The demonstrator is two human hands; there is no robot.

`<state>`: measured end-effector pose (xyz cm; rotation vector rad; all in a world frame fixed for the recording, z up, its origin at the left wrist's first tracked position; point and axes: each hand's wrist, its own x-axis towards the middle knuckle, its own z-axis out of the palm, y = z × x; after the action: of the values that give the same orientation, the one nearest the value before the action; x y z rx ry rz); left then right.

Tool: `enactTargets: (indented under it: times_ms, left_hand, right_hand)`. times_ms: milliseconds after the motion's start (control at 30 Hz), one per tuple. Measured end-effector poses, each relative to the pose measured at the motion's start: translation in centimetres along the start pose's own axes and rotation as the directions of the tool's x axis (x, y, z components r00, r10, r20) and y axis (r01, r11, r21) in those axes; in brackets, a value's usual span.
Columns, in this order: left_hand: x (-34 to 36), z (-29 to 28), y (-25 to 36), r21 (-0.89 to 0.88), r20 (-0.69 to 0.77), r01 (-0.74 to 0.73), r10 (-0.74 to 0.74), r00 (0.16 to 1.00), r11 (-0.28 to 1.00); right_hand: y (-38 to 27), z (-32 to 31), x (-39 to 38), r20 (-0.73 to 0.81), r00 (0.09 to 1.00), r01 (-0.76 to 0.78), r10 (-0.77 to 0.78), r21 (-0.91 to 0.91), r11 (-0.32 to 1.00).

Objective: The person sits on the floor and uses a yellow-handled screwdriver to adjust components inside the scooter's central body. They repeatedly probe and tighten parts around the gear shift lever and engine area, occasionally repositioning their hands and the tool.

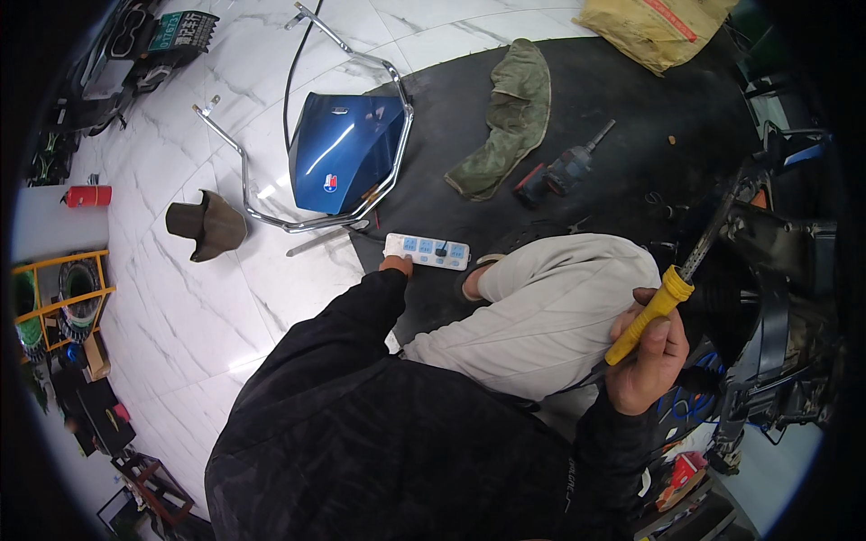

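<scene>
My left hand is at the left end of a white power strip. Its fingers are closed at the strip's near edge, partly hidden by the black sleeve. The strip has blue sockets, and a black plug sits in one of them. In my right hand, raised beside the light trousers, is a soldering iron with a ribbed yellow handle. My fingers wrap round the handle, and its long dark metal shaft points up and to the right. The shaft's tip is hard to make out against the dark vehicle parts.
On the black mat lie a cordless power tool and a green cloth piece. A blue panel lies within a chrome bar frame. A brown plastic cover is left of it. A yellow sack stands far right.
</scene>
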<state>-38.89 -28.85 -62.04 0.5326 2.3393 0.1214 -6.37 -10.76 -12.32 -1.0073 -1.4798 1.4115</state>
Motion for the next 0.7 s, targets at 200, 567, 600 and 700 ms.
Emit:
enactTargets:
  times_ms: [200,567,600,700]
  left_hand:
    - [-5.1,-4.8,5.1,0.145,-0.202,-0.538,0.557,0.805,0.830]
    - [-4.3,-6.2,9.7,0.366,0.100,-0.674,0.693,0.714,0.641]
    - [-4.4,-6.5,9.8,0.374,0.130,-0.672,0.681,0.721,0.639]
    - [-4.6,-6.7,10.0,0.410,0.211,-0.651,0.627,0.749,0.639]
  right_hand:
    - [-0.1,0.3,-0.1,-0.009,1.000,0.019,-0.019,0.020,1.000]
    - [-0.3,1.1,0.2,-0.007,0.999,0.053,-0.054,-0.039,0.998]
    - [-0.4,1.0,0.2,0.000,0.999,0.054,-0.054,-0.044,0.998]
    - [-0.4,1.1,0.2,0.004,0.998,0.060,-0.060,-0.048,0.997]
